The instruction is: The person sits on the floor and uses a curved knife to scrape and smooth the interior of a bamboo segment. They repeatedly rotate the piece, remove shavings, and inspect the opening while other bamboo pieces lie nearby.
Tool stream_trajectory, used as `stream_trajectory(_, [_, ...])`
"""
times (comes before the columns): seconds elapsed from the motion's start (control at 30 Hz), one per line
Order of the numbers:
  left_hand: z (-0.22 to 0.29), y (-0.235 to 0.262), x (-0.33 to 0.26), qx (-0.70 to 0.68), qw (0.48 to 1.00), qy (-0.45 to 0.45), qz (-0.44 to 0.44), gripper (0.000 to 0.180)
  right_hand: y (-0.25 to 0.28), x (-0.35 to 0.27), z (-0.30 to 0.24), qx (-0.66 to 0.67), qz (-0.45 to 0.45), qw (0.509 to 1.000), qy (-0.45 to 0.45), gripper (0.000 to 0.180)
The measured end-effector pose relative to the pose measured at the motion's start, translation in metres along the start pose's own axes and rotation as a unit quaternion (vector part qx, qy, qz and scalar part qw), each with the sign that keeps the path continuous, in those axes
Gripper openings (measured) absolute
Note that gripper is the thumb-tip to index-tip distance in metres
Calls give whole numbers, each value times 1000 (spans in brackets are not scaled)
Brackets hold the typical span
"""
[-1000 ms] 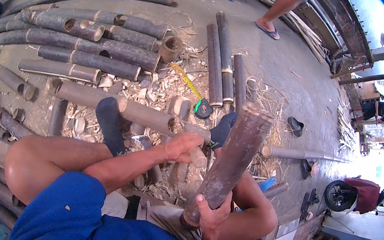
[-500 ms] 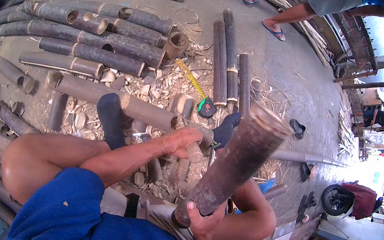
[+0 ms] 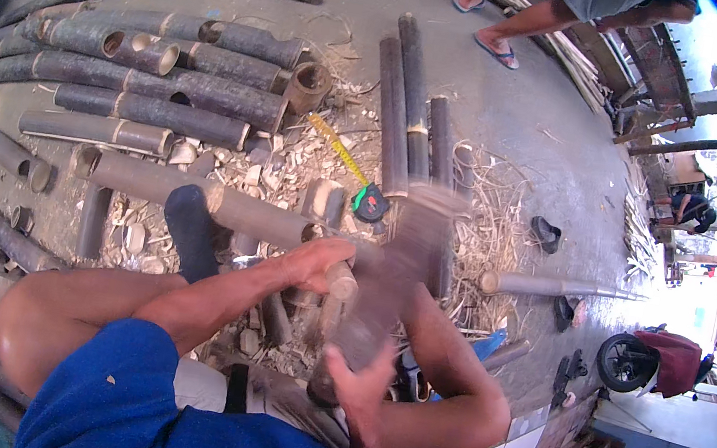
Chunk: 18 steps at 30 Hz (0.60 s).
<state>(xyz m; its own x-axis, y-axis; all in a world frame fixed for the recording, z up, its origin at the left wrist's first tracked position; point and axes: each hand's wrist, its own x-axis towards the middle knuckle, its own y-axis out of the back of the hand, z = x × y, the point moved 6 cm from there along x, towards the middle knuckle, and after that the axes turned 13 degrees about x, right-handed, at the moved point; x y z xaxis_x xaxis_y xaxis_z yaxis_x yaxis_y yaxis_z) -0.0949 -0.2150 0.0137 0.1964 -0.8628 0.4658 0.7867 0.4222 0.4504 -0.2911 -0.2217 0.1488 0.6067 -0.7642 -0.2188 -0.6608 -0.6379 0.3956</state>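
Observation:
My left hand (image 3: 322,265) is closed around a short, round wooden handle (image 3: 342,283), its pale end toward me and its far part hidden. It rests over the right part of a long bamboo pole (image 3: 257,214) lying crosswise before me. My right hand (image 3: 364,381) grips the lower part of a thick, dark bamboo tube (image 3: 383,303), smeared by motion. The tube stands tilted just right of the wooden handle, and whether they touch I cannot tell. My left foot in a dark sock (image 3: 189,230) presses on the pole.
Wood chips (image 3: 244,176) cover the floor around the pole. A tape measure (image 3: 370,203) lies beyond it, its yellow blade out. Several cut bamboo lengths (image 3: 192,90) lie at far left, more upright ahead. Another person's legs (image 3: 525,30) stand at the top; a motorbike (image 3: 655,365) is at right.
The dark tube in my right hand has swung down and leftward toward the wooden handle. My left hand keeps its grip on the handle. The whole view has shifted slightly.

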Motion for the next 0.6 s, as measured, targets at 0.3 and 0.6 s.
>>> stream_trajectory(0.3, [-28,-5,-5,-34,985,167,-25,38,5,14,-26,88,22,995,38,69])
stream_trajectory(0.6, [8,-31,-13,42,999,28,13,47,15,-10,8,5,14,998,-56,63])
